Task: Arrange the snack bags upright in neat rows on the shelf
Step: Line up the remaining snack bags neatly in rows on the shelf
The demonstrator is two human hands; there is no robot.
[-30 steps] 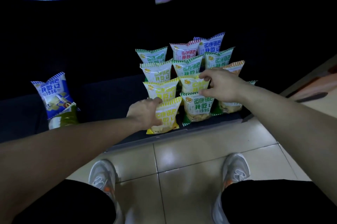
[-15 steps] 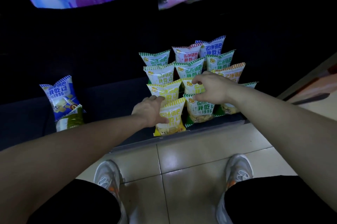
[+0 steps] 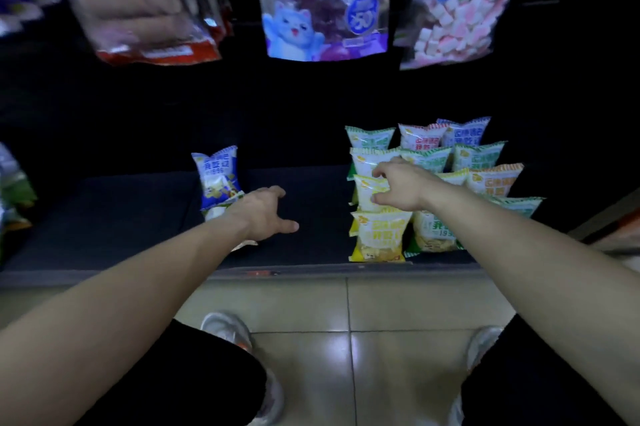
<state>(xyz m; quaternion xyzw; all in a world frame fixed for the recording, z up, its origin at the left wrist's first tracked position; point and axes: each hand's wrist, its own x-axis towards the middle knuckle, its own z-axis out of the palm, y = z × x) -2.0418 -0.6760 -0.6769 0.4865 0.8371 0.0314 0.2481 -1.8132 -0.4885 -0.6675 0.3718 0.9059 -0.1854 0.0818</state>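
**Light, crinkly bags: take them by the top seam**

The snack bags (image 3: 427,160) stand in rows at the right end of the dark shelf (image 3: 104,217). A lone blue bag (image 3: 216,172) stands well apart to the left, with another pack (image 3: 223,208) lying at its foot. To my eye these are puffed, air-filled packs: very light, soft-sided, slick and easy to topple. The contents would likely crush under a hard squeeze. The flat crimped seam along the top looks the safest place to take hold.

The left hand (image 3: 263,214) hovers just beside the blue bag, over the lying pack, its grip apart, fingers spread, holding nothing. The right hand (image 3: 403,186) reaches into the rows, thumb and forefinger curved about the top of a yellow bag (image 3: 365,191) in the second row. I cannot tell whether that grip actually nips the bag or only brushes it.
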